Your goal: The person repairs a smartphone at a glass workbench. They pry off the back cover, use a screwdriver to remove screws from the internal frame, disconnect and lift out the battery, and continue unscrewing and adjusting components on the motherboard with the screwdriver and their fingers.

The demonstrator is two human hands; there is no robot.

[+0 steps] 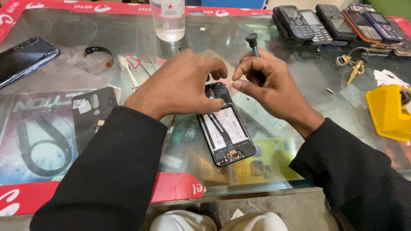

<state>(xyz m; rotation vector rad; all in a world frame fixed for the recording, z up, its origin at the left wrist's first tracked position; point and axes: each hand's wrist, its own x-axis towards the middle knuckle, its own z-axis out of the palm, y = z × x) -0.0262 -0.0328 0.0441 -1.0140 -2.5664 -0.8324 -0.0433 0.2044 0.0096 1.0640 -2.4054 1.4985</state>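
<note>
An opened smartphone point(226, 132) lies back-up on the glass table, its battery and circuit boards exposed. My left hand point(180, 83) rests on the phone's top end, fingertips pinching at the camera corner. My right hand point(269, 83) grips a small screwdriver point(252, 42) with a black cap, held upright, its tip hidden behind my fingers near the phone's top edge. Both arms wear black sleeves.
A clear bottle point(168, 19) stands at the back centre. Several keypad phones point(338, 21) are stacked back right, keys point(355, 68) beside them. A yellow holder point(387, 113) sits right. A dark smartphone point(25, 57) and a black back cover point(92, 113) lie left, with a white spudger point(128, 70).
</note>
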